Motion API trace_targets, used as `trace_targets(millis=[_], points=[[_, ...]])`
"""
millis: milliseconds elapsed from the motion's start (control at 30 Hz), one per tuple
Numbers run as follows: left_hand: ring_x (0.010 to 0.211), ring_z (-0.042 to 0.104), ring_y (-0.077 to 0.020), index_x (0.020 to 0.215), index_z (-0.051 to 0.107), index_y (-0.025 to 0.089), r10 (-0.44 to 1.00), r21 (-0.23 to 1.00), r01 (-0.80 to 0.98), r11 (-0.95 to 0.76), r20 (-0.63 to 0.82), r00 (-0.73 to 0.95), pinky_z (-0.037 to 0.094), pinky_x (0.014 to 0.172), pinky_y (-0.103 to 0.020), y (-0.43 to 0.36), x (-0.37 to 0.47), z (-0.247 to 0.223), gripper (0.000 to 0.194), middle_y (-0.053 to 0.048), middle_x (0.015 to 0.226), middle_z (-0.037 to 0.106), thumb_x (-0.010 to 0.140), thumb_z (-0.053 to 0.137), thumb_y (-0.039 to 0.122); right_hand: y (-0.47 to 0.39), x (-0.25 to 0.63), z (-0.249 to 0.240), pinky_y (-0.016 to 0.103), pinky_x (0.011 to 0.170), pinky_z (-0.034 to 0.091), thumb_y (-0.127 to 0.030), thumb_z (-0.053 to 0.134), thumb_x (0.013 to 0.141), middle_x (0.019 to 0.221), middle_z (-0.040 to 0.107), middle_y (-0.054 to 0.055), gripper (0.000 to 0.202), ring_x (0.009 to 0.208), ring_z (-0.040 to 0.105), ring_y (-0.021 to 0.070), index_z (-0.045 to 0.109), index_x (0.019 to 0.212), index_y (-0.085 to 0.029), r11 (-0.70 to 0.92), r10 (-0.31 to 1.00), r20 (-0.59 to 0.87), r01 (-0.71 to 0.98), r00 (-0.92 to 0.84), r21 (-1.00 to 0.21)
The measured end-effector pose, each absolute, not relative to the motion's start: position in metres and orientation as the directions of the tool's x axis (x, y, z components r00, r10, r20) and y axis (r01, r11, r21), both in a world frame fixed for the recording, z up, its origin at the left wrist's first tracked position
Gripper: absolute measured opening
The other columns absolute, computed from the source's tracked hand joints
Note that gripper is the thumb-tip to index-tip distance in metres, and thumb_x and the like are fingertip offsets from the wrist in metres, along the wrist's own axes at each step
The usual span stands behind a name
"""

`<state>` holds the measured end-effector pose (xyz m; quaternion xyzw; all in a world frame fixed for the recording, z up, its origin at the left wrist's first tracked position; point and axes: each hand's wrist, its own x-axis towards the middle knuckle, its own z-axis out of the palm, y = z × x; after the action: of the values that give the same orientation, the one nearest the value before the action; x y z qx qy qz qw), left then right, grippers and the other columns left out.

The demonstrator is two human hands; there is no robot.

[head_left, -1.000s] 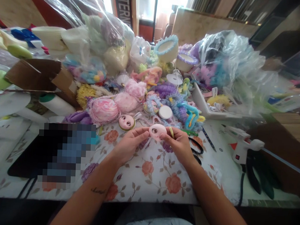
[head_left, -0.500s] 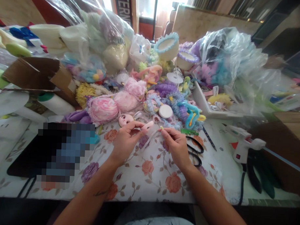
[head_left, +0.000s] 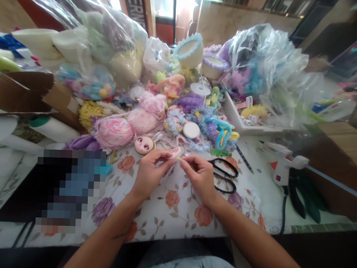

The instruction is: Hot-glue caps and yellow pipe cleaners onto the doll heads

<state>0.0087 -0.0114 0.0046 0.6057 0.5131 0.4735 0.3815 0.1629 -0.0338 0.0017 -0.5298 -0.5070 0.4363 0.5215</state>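
Note:
Above the flowered cloth (head_left: 161, 211), my two hands meet in front of me. Pinched in my left hand (head_left: 152, 170) is a pale pink strip (head_left: 176, 150), curved at its upper end; my fingers hide part of it. My right hand (head_left: 201, 176) has thumb and forefinger closed on a small yellow-green piece (head_left: 178, 159), whose kind is too small to tell. Its tip is at the left fingertips. Black-handled scissors (head_left: 226, 169) lie just right of my right hand, their blades hidden. A round doll face (head_left: 144, 144) lies just beyond my left hand.
Behind the hands is a pile of pink yarn (head_left: 114, 131), purple plush pieces and a white round lid (head_left: 192, 130). At right are a pen (head_left: 244, 159), a glue gun (head_left: 282, 169) and a white tray (head_left: 245, 129). A dark tablet-like object (head_left: 18, 198) lies at left.
My hands have come together, the right one moving left until the yellow-green piece reaches the left fingertips. The view has shifted slightly right.

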Motion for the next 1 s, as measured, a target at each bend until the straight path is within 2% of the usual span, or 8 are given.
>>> trace_targets(millis=[300, 533, 733, 1000], points=[[0.075, 0.059, -0.0153, 0.079, 0.069, 0.020, 0.965, 0.913, 0.313, -0.263, 0.257, 0.061, 0.046, 0.072, -0.026, -0.0121, 0.0106, 0.0020, 0.007, -0.002, 0.079, 0.066, 0.078, 0.071, 0.026, -0.0346, 0.1629, 0.0009, 0.020, 0.039, 0.039, -0.033, 0.065, 0.083, 0.062, 0.061, -0.002, 0.016, 0.048, 0.050, 0.0098, 0.067, 0.076, -0.018, 0.049, 0.994, 0.056, 0.077, 0.099, -0.996], [0.074, 0.059, -0.0163, 0.079, 0.070, 0.020, 0.965, 0.924, 0.279, -0.262, 0.256, 0.058, 0.045, 0.070, -0.026, -0.0123, 0.0101, -0.0015, 0.007, -0.003, 0.079, 0.066, 0.078, 0.071, 0.027, -0.0334, 0.1632, -0.0030, 0.021, 0.040, 0.042, -0.036, 0.065, 0.083, 0.062, 0.061, -0.001, 0.019, 0.050, 0.050, 0.0107, 0.067, 0.076, -0.019, 0.030, 0.995, 0.036, 0.068, 0.091, -0.997], [0.075, 0.059, -0.0161, 0.080, 0.069, 0.020, 0.965, 0.915, 0.309, -0.260, 0.254, 0.060, 0.046, 0.072, -0.026, -0.0132, 0.0104, -0.0027, 0.007, -0.002, 0.079, 0.066, 0.079, 0.071, 0.027, -0.0346, 0.1627, -0.0024, 0.020, 0.040, 0.041, -0.035, 0.065, 0.083, 0.060, 0.058, -0.002, 0.019, 0.049, 0.046, 0.0100, 0.066, 0.075, -0.018, 0.016, 0.996, 0.020, 0.054, 0.083, -0.998], [0.072, 0.058, -0.0159, 0.078, 0.069, 0.021, 0.962, 0.905, 0.329, -0.270, 0.266, 0.059, 0.046, 0.069, -0.026, -0.0136, 0.0107, -0.0009, 0.006, -0.002, 0.077, 0.066, 0.079, 0.070, 0.027, -0.0340, 0.1615, -0.0011, 0.021, 0.041, 0.040, -0.036, 0.065, 0.083, 0.062, 0.061, -0.002, 0.019, 0.049, 0.050, 0.0109, 0.066, 0.076, -0.019, 0.007, 0.996, 0.012, 0.059, 0.090, -0.998]])
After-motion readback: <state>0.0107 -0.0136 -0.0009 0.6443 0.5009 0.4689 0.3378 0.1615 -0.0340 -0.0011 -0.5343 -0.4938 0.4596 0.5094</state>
